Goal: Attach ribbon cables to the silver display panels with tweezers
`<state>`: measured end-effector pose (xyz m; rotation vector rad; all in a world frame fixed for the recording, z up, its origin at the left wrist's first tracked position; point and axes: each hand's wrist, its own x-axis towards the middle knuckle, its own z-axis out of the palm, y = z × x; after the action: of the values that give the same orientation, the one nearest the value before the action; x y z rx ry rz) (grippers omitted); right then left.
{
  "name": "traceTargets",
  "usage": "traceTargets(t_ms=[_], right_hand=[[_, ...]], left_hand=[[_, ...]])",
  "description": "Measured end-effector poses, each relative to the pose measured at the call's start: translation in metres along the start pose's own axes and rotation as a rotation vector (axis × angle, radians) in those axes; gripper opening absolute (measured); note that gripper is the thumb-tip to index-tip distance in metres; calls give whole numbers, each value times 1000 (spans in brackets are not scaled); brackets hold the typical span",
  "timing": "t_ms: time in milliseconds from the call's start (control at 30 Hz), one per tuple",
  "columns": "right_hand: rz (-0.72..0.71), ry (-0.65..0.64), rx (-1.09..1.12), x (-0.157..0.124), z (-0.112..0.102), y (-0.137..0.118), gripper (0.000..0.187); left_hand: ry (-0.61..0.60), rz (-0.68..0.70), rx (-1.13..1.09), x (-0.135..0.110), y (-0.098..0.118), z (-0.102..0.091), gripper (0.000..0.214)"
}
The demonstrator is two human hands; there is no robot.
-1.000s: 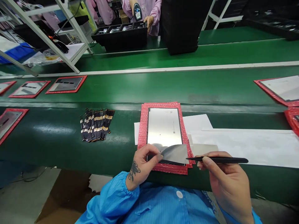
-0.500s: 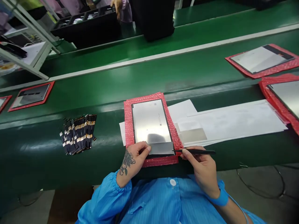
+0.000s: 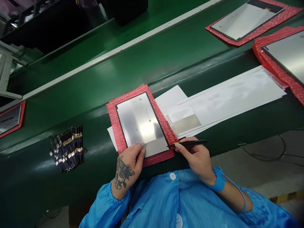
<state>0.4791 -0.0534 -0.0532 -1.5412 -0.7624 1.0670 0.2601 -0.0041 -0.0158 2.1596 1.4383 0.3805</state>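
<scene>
A display panel (image 3: 135,122) with a silvery back and dark rim lies on pink bubble wrap (image 3: 115,128) in front of me. Across its near end runs a grey film strip (image 3: 157,147). My left hand (image 3: 129,163) rests at the panel's near left corner, thumb and fingers closed on the strip's left end. In my right hand (image 3: 196,158) I grip black tweezers (image 3: 194,142). Their tips touch or nearly touch the strip's right end; I cannot tell which. My fingers hide the strip's left end.
To the left lies a bunch of black flex cables (image 3: 68,147). White sheets (image 3: 228,98) spread out to the right, with a small grey piece (image 3: 188,124) on them. More panels on pink wrap (image 3: 247,20) sit at the right and left. A white rail (image 3: 114,54) crosses the green bench.
The view has turned and shifted, so the bench appears tilted. My left hand has flattened closer onto the strip. The tweezers stay at the strip's right end.
</scene>
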Motion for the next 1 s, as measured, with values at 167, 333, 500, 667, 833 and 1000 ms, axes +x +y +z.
traceTargets(t_ms=[167, 333, 500, 667, 833, 1000], right_hand=[[17, -22, -35, 0, -2, -1, 39], [2, -7, -84, 1, -2, 0, 43], [0, -4, -98, 0, -2, 1, 40], [-10, 3, -118, 0, -2, 2, 44], [-8, 13, -121, 0, -1, 3, 45], [9, 4, -102, 0, -1, 2, 41]], left_hand=[[5, 15, 0, -1, 0, 1, 30], [19, 22, 27, -3, -2, 3, 29], [4, 12, 34, -3, -2, 4, 30], [9, 38, 65, -3, -3, 5, 29], [2, 78, 209, -5, -5, 8, 28], [47, 133, 383, -7, 0, 12, 34]])
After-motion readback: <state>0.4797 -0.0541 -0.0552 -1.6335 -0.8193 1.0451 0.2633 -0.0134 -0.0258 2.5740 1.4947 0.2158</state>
